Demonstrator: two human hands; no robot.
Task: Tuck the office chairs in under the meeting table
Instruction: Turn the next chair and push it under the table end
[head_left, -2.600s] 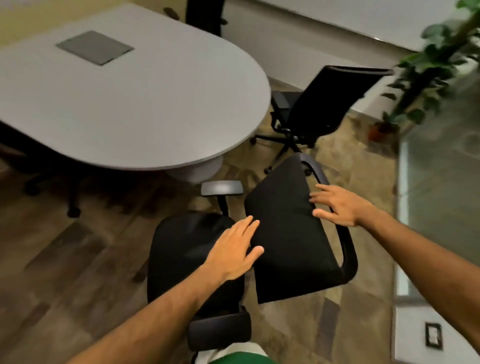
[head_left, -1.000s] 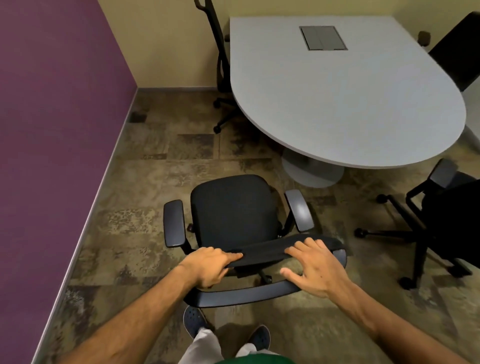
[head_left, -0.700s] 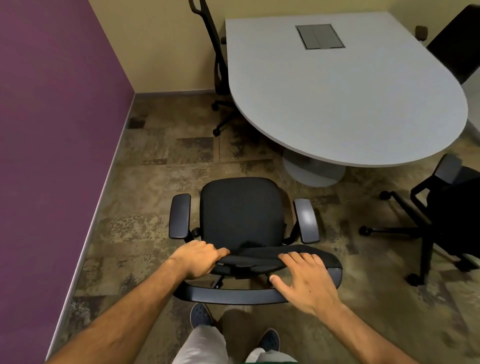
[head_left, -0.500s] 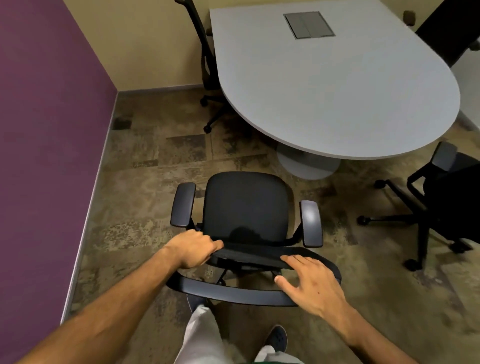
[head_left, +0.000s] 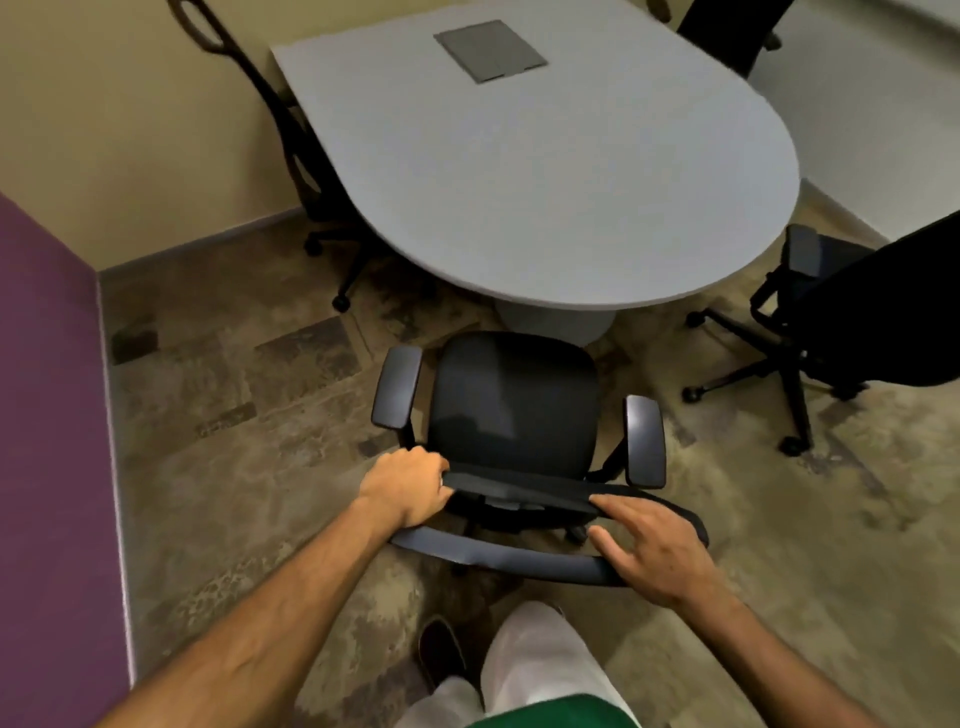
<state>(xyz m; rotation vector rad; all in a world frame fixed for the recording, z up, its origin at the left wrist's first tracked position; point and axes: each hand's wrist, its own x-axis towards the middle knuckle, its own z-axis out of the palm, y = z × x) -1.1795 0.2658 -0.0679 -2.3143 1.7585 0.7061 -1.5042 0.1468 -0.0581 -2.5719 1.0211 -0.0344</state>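
Observation:
A black office chair (head_left: 514, 410) with two grey armrests stands just in front of me, its seat facing the rounded end of the grey meeting table (head_left: 545, 171). My left hand (head_left: 408, 486) is closed around the left end of the chair's backrest top. My right hand (head_left: 652, 551) lies over the right end of the backrest, fingers spread and curled on the rim. The seat's front edge is close to the table's pedestal base (head_left: 556, 322), just short of the tabletop edge.
A second black chair (head_left: 852, 322) stands away from the table at the right. A tall-backed chair (head_left: 291, 145) sits along the table's left side, another (head_left: 727, 31) at the far right. A purple wall (head_left: 47, 467) runs along the left. My feet are behind the chair.
The chair has rolled forward toward the table's rounded end with both hands on its backrest. I have stepped after it, and the table now lies closer in view.

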